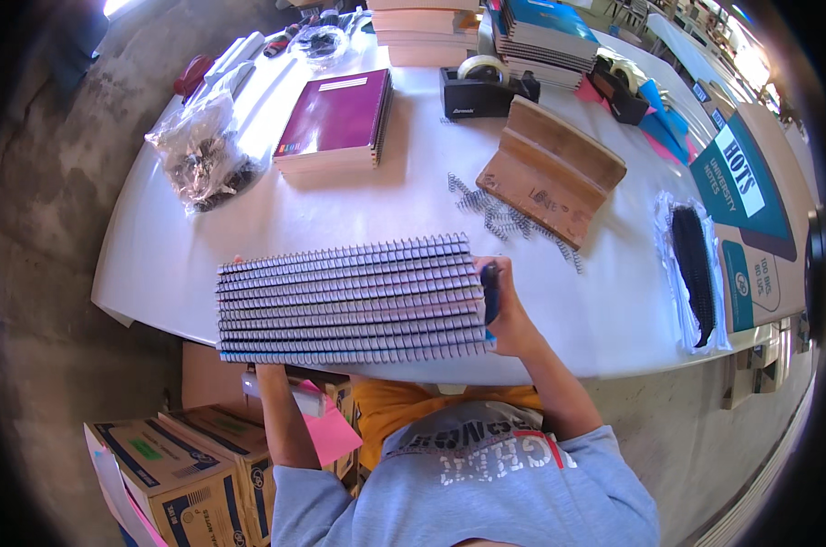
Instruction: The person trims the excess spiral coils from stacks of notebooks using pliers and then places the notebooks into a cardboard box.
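Note:
Before me, at the table's near edge, is a stack of spiral-bound notebooks [349, 301] with its rows of coils facing up toward me. My right hand [509, 305] closes on the stack's right end. A dark blue object [491, 292], perhaps a tool's handle, sits between that hand and the notebooks; its kind is not clear. Beneath the left end comes my left forearm [285, 415]. Most of the left hand is hidden by the stack, but a fingertip [238, 260] shows at the upper left corner, so it grips that end.
Loose wire coils [504, 214] lie beside a grooved wooden block [554, 173]. Farther back are maroon notebooks [335, 114], a tape dispenser [477, 91] and book stacks [427, 27]. A bag of coils [199, 164] lies left; black coils [691, 273] and a carton [750, 201] are right.

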